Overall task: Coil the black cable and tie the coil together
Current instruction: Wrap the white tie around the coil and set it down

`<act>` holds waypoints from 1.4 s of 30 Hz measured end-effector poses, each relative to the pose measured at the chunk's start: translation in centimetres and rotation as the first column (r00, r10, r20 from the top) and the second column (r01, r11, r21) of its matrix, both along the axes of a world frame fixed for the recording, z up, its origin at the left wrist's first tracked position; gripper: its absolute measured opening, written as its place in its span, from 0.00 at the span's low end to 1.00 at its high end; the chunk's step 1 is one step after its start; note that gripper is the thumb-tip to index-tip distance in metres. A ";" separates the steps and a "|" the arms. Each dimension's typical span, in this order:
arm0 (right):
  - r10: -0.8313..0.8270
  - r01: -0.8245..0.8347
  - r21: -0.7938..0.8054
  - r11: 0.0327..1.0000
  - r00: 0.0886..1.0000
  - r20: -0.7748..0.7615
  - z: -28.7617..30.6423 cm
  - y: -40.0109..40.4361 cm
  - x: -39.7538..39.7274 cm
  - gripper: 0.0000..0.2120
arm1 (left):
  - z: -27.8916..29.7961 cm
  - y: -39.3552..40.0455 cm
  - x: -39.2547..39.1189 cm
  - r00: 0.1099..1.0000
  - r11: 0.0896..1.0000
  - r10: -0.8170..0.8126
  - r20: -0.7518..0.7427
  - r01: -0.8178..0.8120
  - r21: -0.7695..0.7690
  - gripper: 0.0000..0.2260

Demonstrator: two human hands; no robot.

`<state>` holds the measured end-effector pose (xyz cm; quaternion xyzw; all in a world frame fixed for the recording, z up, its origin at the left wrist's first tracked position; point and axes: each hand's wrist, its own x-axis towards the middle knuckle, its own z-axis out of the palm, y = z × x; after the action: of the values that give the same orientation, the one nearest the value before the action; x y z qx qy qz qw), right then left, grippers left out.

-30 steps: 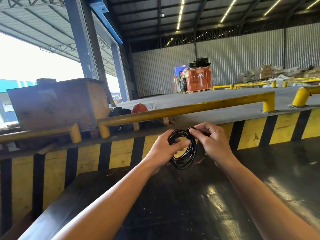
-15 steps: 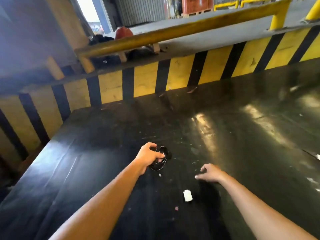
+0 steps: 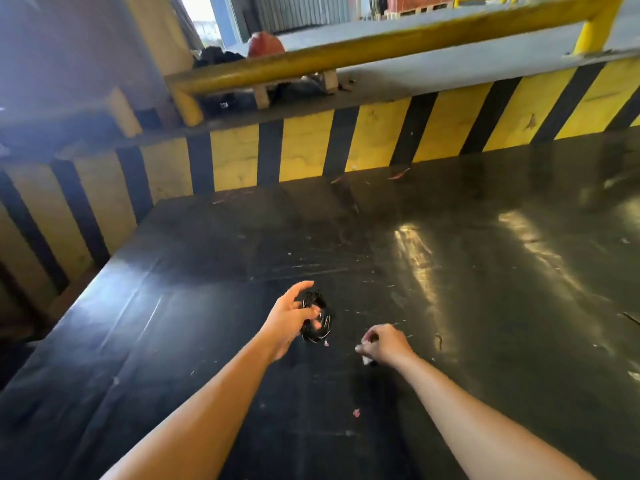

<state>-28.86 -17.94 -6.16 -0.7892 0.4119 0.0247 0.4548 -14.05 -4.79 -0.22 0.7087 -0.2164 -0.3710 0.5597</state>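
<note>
The black cable is a small coil lying on the glossy black surface. My left hand is on the coil's left side. Its thumb is lifted clear of the coil and its fingertips rest across the loops without closing around them. My right hand hovers low over the surface a short way right of the coil, fingers curled closed. A small white piece shows just under that hand; I cannot tell whether the fingers hold it.
A yellow-and-black striped wall borders the surface at the back, with a yellow rail above it. The surface's left edge drops off. Small pink scraps lie near my forearms.
The coil went from being held up in both hands to lying on the surface. My left grip on it has loosened, and my right hand has moved over the small white piece.
</note>
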 end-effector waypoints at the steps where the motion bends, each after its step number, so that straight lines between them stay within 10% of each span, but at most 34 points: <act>1: -0.059 0.057 0.021 0.998 0.991 0.122 2.1 -0.8 0.9 0.10 | 1.0 -0.3 0.2 1.000 1.000 -0.005 0.030 0.006 -0.025 0.21; 5: -0.233 0.130 0.219 0.967 0.799 0.554 12.4 -4.5 4.3 0.07 | 6.1 -2.7 0.9 0.992 0.990 -0.030 0.125 0.046 -0.130 0.12; 11: -0.173 -0.033 0.238 0.971 0.594 0.785 25.0 -6.9 5.7 0.05 | 15.5 -6.3 1.3 0.972 0.941 -0.086 0.218 0.151 -0.303 0.06; 25: 0.061 0.086 -0.136 0.987 0.584 0.810 32.1 -7.8 3.9 0.09 | 24.1 -8.7 0.7 0.908 0.877 -0.128 0.398 0.292 -0.383 0.10; 32: 0.499 -0.013 -0.677 0.736 0.685 0.530 33.5 -8.7 2.8 0.14 | 25.8 -8.9 1.3 0.856 0.901 -0.149 0.495 0.324 -0.289 0.10; 42: 0.497 0.055 -0.601 0.797 0.506 0.705 32.9 -7.6 1.8 0.03 | 27.4 -8.9 1.5 0.860 0.916 -0.168 0.482 0.317 -0.246 0.09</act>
<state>-27.02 -25.52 26.69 -0.8446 0.0204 -0.4146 0.3383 -12.60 -13.70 27.21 0.6425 -0.4857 -0.2247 0.5485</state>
